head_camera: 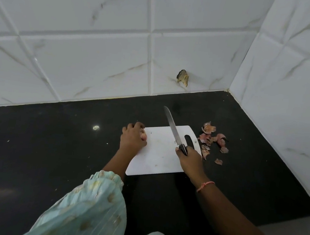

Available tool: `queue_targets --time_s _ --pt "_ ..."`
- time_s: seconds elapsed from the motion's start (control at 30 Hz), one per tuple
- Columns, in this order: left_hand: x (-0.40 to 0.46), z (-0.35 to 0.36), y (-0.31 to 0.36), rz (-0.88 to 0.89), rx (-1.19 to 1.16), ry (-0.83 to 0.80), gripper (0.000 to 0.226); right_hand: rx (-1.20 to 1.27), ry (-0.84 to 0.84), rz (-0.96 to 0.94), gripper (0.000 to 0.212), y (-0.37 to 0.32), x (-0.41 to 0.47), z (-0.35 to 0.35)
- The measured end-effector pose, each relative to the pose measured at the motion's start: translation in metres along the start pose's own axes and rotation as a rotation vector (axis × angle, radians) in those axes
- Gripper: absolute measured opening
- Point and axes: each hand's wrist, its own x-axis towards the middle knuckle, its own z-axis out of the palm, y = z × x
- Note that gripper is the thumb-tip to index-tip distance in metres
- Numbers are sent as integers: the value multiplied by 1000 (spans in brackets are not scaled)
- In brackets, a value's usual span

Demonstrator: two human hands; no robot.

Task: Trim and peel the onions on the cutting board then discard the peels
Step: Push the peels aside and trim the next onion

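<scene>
One onion (143, 135) is in view, and you have it under your left hand (132, 138) at the left edge of the board (156, 155); your fingers (138, 125) curl over it, so only a pinkish patch shows beside your palm. Whether it rests on the board or just off its edge, you cannot tell from here. Your right hand (189, 156) is clenched round the black handle of the knife (173, 130), near the board's handle slot. The blade points up and away from you, toward the wall, raised across the right part of the board and apart from the onion. The white board lies on the black worktop (54, 146), tilted a little from your line of sight. A scatter of peels (212, 139) lies on the worktop just right of the board, some pieces touching its edge. A pink thread band (205, 185) circles your right wrist. A chipped hole (182, 77) marks the white wall tile behind.
</scene>
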Motion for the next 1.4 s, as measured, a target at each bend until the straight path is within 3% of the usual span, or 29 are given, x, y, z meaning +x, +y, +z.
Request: queue_targets --time_s 0.1,0.17,0.3,0.7,0.83,1.07,1.4 --pt "-2 1 10 28 -97 59 64 -23 -16 13 32 5 0 4" --pt "-10 4 24 97 -313 129 60 -1 -26 35 32 5 1 4" --pt "-28 23 56 84 -813 -54 20 104 -3 70 46 1 4 1" --pt "-38 86 29 196 -498 192 32 71 33 -55 31 7 -22 -8" --pt "-35 87 26 192 -564 219 35 -94 68 -129 33 9 -32 -9" --pt "-34 88 30 217 -468 239 36 -362 43 -223 35 7 -42 -10" --pt "-31 93 37 163 -384 279 37 -481 -49 -135 34 -10 -44 -4"
